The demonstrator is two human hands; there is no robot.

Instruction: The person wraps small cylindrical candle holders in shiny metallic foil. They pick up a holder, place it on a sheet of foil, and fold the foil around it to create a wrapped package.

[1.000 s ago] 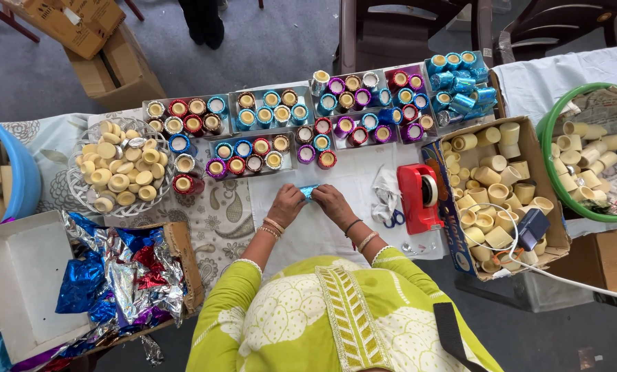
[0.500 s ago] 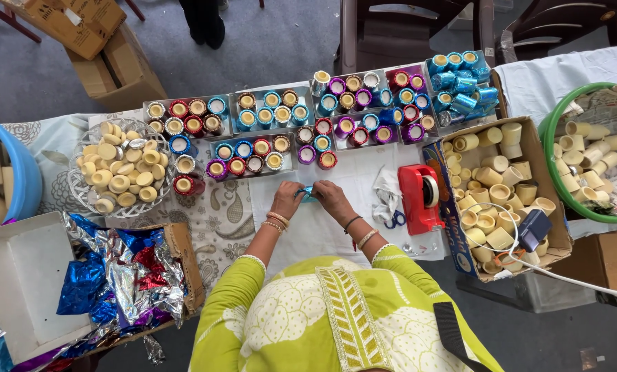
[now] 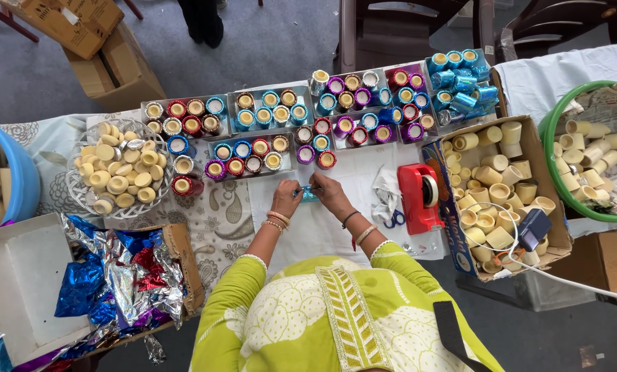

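Table (image 3: 219, 220): both hands (image 3: 286, 198) (image 3: 330, 193) grasping blue cup (image 3: 309, 193); cardboard box (image 3: 543, 172) holds plain cups (image 3: 491, 186).

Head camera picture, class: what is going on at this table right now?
A person in a green top holds a small blue foil-covered cup between the left hand and the right hand, over a white sheet on the table. Beyond the hands stand trays of foil-wrapped cups in several colours. A wire basket on the left and a cardboard box on the right hold plain cups. A red tape dispenser and loose foil pieces lie nearby.
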